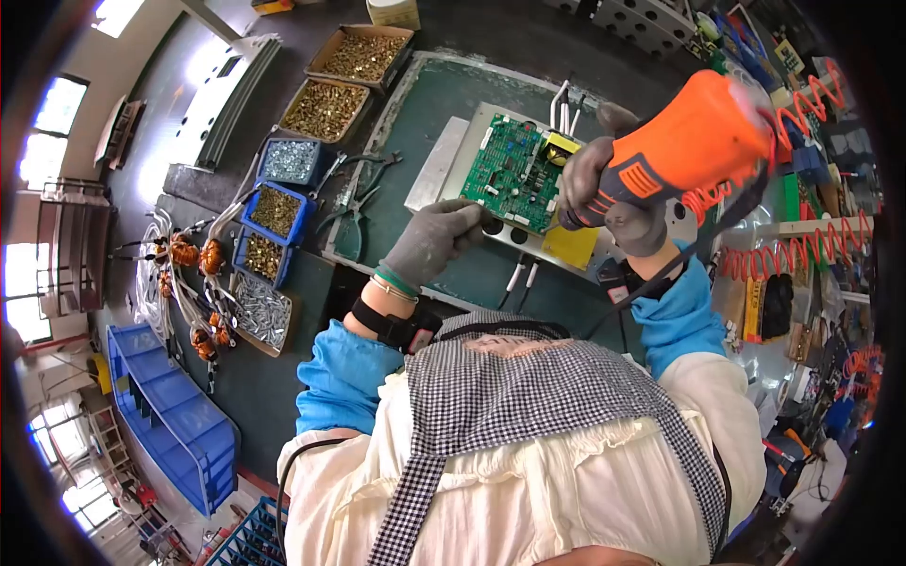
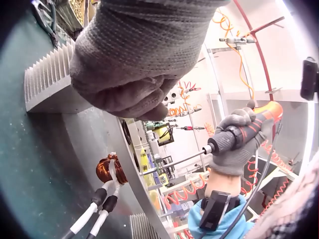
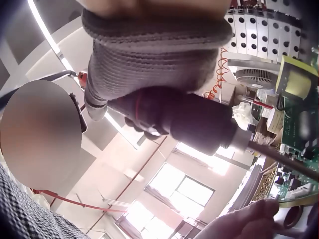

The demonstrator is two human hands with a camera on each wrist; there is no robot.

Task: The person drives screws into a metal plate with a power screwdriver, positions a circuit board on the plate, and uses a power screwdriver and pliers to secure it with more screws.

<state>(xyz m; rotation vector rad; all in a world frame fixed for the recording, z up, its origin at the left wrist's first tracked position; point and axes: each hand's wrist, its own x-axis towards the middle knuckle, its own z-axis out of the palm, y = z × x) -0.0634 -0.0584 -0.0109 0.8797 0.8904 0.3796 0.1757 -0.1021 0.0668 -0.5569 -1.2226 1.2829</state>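
My right hand (image 1: 599, 189) grips an orange-and-black power screwdriver (image 1: 694, 141) over the right side of a green circuit board (image 1: 505, 174). Its long bit (image 3: 284, 162) slants toward the board (image 3: 299, 124) in the right wrist view; where the tip ends is out of frame. My gloved left hand (image 1: 434, 241) is at the board's lower left corner, thumb and fingers curled together; nothing shows between them. In the left wrist view the left hand (image 2: 139, 59) hangs over the metal base, and a copper coil (image 2: 109, 169) with white-sleeved leads sits below.
Left of the work stand bins of brass parts (image 1: 326, 110), blue bins of small hardware (image 1: 288, 160) and a tray of screws (image 1: 262, 316). Pliers (image 1: 351, 222) lie between bins and board. Wired coils (image 1: 184, 250) are farther left, a blue rack (image 1: 175, 415) below.
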